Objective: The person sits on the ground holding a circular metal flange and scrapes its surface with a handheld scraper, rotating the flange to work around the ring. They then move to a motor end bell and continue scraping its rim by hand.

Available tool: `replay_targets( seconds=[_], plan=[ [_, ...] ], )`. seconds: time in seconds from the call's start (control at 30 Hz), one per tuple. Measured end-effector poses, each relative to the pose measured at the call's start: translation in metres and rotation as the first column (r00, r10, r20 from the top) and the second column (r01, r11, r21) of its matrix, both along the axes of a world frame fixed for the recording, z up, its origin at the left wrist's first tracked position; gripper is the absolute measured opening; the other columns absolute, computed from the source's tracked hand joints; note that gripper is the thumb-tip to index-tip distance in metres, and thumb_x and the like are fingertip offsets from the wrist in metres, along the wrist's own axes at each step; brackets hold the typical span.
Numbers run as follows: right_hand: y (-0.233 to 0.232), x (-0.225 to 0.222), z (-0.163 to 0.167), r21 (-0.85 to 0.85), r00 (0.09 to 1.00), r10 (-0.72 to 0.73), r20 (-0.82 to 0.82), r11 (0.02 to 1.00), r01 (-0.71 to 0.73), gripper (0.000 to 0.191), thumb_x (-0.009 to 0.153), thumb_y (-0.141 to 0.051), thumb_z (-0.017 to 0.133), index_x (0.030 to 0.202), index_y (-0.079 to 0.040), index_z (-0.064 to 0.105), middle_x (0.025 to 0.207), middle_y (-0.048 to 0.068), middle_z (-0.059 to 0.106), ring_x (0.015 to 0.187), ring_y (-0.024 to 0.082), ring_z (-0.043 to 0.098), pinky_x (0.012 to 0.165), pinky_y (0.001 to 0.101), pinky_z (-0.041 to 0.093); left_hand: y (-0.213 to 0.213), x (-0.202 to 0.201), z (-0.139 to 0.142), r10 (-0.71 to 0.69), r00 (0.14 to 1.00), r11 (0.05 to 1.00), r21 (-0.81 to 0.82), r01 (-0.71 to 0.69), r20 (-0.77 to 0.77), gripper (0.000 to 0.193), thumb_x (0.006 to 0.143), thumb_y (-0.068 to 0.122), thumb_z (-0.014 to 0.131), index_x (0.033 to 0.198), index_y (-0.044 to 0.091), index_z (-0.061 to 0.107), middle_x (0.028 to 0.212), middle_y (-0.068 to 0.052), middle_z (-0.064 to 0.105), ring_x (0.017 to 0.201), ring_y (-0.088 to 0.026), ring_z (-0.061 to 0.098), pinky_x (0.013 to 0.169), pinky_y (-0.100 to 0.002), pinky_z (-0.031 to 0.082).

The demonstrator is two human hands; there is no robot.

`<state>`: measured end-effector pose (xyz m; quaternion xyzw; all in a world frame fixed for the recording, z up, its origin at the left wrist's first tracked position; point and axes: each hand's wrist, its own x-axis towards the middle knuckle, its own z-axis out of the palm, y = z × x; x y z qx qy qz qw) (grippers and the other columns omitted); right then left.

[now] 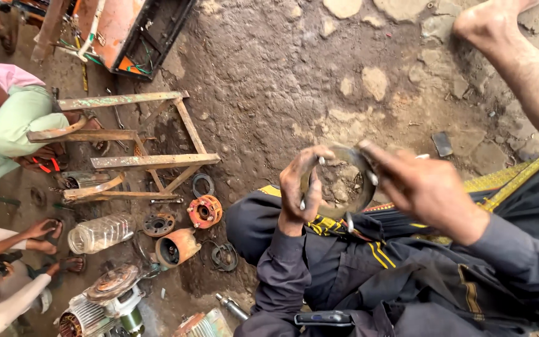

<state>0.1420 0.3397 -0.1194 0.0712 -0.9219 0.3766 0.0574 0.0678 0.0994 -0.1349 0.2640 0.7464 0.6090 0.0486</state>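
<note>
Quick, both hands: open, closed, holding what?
Left hand: closed on the metal ring, left rim.
Right hand: closed on the same ring, right rim.

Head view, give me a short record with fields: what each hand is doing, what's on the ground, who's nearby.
left hand: grips the left rim of a metal ring
right hand: holds the ring's right rim
ring: round, grimy, held over the lap
ground: dirt, with a wooden frame, plastic bottle and orange motor parts
nearby: other people seated at left
</note>
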Motion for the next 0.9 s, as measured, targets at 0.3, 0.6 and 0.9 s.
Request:
replay_targets(
  seconds=[0.3, 0.6, 0.9],
  plan=[
    [-0.051, 0.052, -0.026, -0.115, 0.919, -0.345, 0.191, 0.922, 0.37, 0.048, 0.094, -0.017, 0.071, 0.14, -0.012, 0.062, 0.081, 0.013, 0.064, 0.066, 0.032, 0.066, 0.062, 0.0426, 0.052, 0.018, 0.007, -0.019, 0.346, 0.928, 0.895, -0.245, -0.371, -0.14, 0.057, 0.085, 0.016, 0.056, 0.137, -0.005, 0.057, 0.125, -0.016, 0.071, 0.055, -0.012, 0.053, 0.061, -0.028, 0.051],
    [-0.076, 0.064, -0.037, -0.146, 0.939, -0.336, 0.066, 0.928, 0.342, 0.039, 0.091, -0.009, 0.074, 0.13, -0.009, 0.069, 0.093, 0.013, 0.062, 0.07, 0.031, 0.065, 0.062, 0.0407, 0.052, 0.012, 0.01, -0.026, 0.354, 0.898, 0.896, -0.182, -0.406, -0.259, 0.052, 0.09, 0.015, 0.058, 0.139, -0.002, 0.057, 0.133, -0.014, 0.066, 0.062, -0.012, 0.057, 0.066, -0.028, 0.053],
    [-0.082, 0.062, -0.054, -0.145, 0.942, -0.334, 0.023, 0.931, 0.334, 0.032, 0.09, -0.008, 0.076, 0.122, -0.007, 0.07, 0.096, 0.012, 0.064, 0.07, 0.03, 0.066, 0.062, 0.0397, 0.052, 0.01, 0.014, -0.031, 0.362, 0.867, 0.909, -0.078, -0.41, -0.342, 0.052, 0.09, 0.014, 0.056, 0.14, 0.001, 0.056, 0.133, -0.014, 0.066, 0.107, -0.027, 0.073, 0.071, -0.027, 0.06]
  ],
)
